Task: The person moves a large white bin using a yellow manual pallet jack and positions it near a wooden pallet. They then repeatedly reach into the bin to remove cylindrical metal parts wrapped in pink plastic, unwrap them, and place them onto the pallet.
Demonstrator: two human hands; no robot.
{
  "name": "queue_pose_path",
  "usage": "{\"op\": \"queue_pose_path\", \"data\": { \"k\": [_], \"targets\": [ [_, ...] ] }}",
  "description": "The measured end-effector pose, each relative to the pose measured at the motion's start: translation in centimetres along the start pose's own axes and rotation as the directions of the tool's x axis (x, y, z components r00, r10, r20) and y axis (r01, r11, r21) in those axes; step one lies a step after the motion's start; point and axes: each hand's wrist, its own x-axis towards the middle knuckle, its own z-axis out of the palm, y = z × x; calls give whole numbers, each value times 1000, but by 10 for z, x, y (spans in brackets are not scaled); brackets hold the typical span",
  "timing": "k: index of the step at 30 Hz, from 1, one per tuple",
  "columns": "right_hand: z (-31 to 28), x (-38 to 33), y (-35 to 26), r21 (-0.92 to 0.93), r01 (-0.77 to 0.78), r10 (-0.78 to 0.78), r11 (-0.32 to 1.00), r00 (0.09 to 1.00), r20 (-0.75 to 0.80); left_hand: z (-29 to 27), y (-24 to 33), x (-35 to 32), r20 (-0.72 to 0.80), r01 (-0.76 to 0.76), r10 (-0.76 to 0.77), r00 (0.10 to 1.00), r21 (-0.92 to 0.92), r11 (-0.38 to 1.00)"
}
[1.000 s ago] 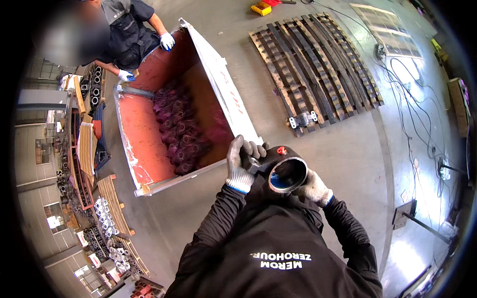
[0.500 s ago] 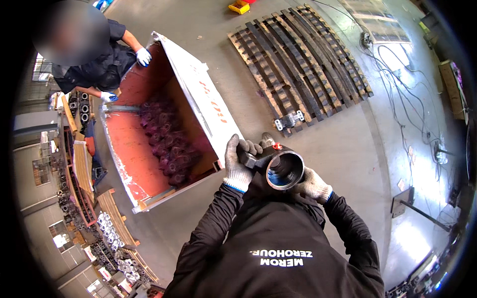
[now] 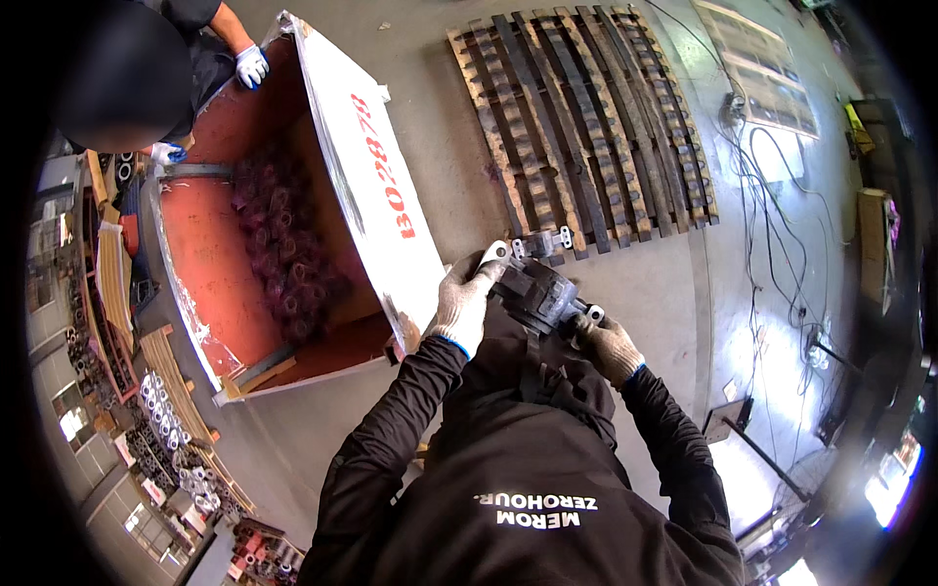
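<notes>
Between my two gloved hands, in front of my body, is a dark metal casting (image 3: 537, 296) with a pale, holed lug at each end. My left hand (image 3: 461, 305) is closed around its left end, thumb against the lug. At its right end, my right hand (image 3: 611, 350) grips beside the other lug. Just beyond, a similar casting (image 3: 540, 244) with pale lugs lies at the near edge of a wooden pallet (image 3: 586, 127).
To the left stands a large open crate (image 3: 210, 283) with red inner walls, holding several dark castings (image 3: 283, 244) under purplish wrap. A co-worker's gloved hand (image 3: 251, 66) rests on its far edge. Cables (image 3: 772, 215) trail over the floor at right. Parts and planks (image 3: 166, 361) line the left.
The casting has been turned over in my hands; its round bore no longer faces up and its lugs show. The view has shifted, and the co-worker leans further over the crate.
</notes>
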Motion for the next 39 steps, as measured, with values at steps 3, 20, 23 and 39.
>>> {"op": "queue_pose_path", "data": {
  "k": [3,20,23,39],
  "targets": [
    [-8,11,-23,-204,-10,3,979,999,-36,2,-12,7,-77,41,-43,996,-25,999],
    [-107,99,-80,-317,-63,43,946,997,-70,76,-70,49,-199,287,-376,905,-365,885],
    [-130,130,-70,-302,-61,48,951,998,-51,73,-101,73,-152,323,-340,928,-124,938],
    [-147,447,-75,-611,-4,-78,792,991,-108,-8,-259,359,-236,317,-238,942,395,862]
  ]
}}
